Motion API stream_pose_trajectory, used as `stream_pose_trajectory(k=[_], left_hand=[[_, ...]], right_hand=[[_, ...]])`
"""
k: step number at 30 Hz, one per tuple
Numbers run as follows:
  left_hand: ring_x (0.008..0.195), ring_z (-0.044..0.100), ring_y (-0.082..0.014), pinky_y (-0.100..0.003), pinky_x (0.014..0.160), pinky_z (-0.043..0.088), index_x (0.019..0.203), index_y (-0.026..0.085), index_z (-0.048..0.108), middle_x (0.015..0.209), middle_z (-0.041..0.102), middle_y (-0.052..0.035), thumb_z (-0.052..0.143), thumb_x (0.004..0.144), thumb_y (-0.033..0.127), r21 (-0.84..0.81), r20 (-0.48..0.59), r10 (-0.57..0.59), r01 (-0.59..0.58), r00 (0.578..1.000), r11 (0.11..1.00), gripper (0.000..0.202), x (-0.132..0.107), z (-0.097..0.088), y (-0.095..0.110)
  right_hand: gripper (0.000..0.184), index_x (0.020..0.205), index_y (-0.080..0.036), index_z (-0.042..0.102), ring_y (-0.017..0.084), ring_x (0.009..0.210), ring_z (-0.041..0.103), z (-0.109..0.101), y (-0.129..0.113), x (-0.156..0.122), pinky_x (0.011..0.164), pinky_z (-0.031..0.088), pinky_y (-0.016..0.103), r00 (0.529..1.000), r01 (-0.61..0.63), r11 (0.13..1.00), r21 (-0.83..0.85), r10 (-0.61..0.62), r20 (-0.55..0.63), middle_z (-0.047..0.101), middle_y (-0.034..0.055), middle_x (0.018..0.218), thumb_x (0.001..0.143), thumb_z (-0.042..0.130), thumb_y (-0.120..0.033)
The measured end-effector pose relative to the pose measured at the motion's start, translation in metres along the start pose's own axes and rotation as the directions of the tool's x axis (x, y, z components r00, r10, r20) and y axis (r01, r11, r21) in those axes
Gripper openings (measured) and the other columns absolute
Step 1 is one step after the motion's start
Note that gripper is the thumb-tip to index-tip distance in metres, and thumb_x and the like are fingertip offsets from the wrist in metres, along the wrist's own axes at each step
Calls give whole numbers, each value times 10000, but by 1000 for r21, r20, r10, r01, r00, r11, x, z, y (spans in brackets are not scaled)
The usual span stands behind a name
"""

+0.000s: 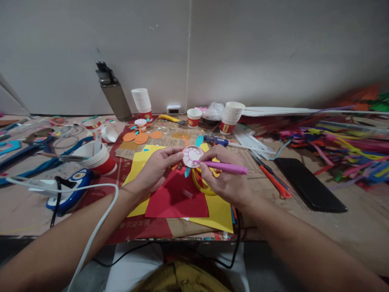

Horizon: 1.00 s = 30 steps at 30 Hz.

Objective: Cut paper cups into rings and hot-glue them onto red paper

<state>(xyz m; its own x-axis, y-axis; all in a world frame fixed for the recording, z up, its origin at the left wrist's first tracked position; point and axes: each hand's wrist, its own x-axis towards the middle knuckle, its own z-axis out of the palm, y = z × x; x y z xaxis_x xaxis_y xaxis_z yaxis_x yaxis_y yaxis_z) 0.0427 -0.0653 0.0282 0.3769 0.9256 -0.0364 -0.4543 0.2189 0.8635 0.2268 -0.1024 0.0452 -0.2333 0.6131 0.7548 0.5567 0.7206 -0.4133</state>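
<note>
Pink-lined white disc, round and flat [190, 154]: held above the table, near the middle of the view; its right edge is partly covered by fingers. Clock directions run from it.
Left hand [161, 164]: at 9 o'clock, thumb and fingers pinching the disc's edge; the fingertips behind it are hidden.
Right hand [227, 182]: at 4 o'clock, closed round a slim purple-pink pen [229, 166]; the pen's tip is at the disc, too small to tell whether it touches.
Teal paper strip [199, 140]: juts out at 1 o'clock; how it is joined cannot be seen.
Red square sheet [173, 205]: at 6 o'clock, over yellow sheets [219, 219] whose extent is covered.
Yellow curved loop [199, 188]: at 5 o'clock, cut off by the right hand, so what it belongs to is unclear.
Crumpled clear bag [215, 110]: at 1 o'clock, contents hard to read.
Bright multicoloured strips [364, 152]: at 3 o'clock, smeared by blur.
Blue-and-white rounded device [74, 190]: between 8 and 9 o'clock, crossed by cables.
</note>
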Motion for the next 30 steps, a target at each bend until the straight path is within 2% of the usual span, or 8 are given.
stream_pose_trajectory(k=[30], left_hand=[[617,578,-78,-183,593,456,959,129,753,786,720,-56,801,692,249,49,16,34,-34,999,998,296,0,-2,0]], right_hand=[[57,776,-206,565,157,699,578,-2,-2,1,630,456,310,1000,-5,1000,-15,5,6,626,19,742,797,601,-166]])
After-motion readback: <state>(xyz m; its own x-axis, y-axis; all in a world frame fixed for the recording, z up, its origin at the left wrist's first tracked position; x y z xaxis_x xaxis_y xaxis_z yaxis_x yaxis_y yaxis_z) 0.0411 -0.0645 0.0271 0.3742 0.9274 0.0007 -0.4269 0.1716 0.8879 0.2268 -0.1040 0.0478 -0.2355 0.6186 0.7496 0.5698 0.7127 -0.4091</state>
